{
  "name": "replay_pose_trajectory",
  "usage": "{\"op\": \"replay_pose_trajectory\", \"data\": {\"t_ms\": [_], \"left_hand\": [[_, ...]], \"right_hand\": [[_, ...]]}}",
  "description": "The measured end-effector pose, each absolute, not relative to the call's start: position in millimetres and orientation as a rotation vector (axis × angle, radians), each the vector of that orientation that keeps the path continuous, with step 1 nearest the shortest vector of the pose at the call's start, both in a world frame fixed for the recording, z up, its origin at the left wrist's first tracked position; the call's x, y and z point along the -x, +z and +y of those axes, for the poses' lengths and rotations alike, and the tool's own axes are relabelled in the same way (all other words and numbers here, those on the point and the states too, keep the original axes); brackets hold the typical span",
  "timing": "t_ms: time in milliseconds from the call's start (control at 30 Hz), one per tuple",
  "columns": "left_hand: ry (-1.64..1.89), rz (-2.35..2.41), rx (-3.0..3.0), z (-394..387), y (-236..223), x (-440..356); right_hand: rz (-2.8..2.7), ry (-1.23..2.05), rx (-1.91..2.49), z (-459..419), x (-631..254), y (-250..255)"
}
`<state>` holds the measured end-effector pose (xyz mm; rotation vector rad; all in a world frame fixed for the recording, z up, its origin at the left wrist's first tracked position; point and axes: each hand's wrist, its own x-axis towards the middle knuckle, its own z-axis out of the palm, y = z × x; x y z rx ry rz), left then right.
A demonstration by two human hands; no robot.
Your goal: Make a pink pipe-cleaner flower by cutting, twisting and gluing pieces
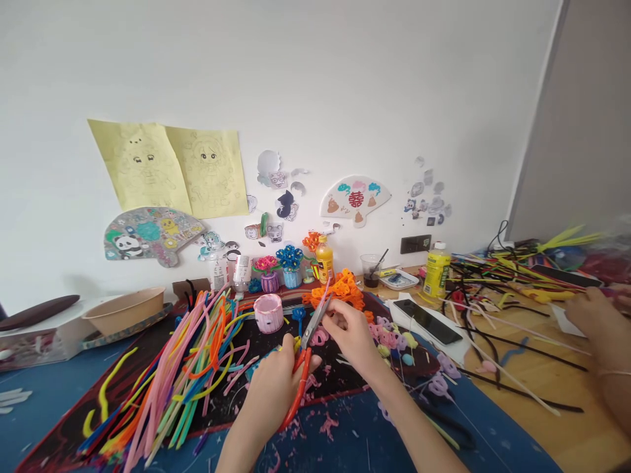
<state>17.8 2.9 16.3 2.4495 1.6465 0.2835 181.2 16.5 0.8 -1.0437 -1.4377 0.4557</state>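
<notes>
My left hand (pixel 273 384) is closed around the orange handles of a pair of scissors (pixel 300 387). Their metal blades (pixel 315 320) point up and away, toward my other hand. Fingers bent in a pinch, my right hand (pixel 351 335) is at the blade tips with a thin pink pipe cleaner (pixel 327 288) that sticks up there. Its lower part is hidden by the fingers and blades. A pink pipe-cleaner pot (pixel 269 313) stands just beyond, with a small blue pipe-cleaner flower (pixel 298 314) beside it. Pink fuzz clippings (pixel 328 426) lie below my hands.
Loose coloured pipe cleaners (pixel 162 374) cover the left of the dark mat. Orange pipe-cleaner pieces (pixel 340 289) lie behind my hands. A phone (pixel 428 322) and a yellow bottle (pixel 436 269) are at right. Another person's hand (pixel 599 315) is at the far right.
</notes>
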Motion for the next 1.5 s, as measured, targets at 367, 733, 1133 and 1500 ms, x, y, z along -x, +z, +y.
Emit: {"op": "replay_pose_trajectory", "data": {"t_ms": [367,733,1133,1500], "left_hand": [[0.305,1.608,-2.453,2.4,14.9,-18.1],[0.325,1.523,-2.438,0.5,14.0,-14.7],[0.356,1.514,-2.460,0.7,15.3,-14.4],[0.351,1.578,-2.502,4.3,10.4,-12.7]], "right_hand": [[-1.478,0.378,1.039,16.6,-180.7,0.5],[-1.397,0.493,1.004,20.0,-182.3,-3.5],[-1.457,0.413,0.996,15.6,-179.0,-0.6],[-1.484,0.313,1.015,18.0,-180.2,-2.5]]}}
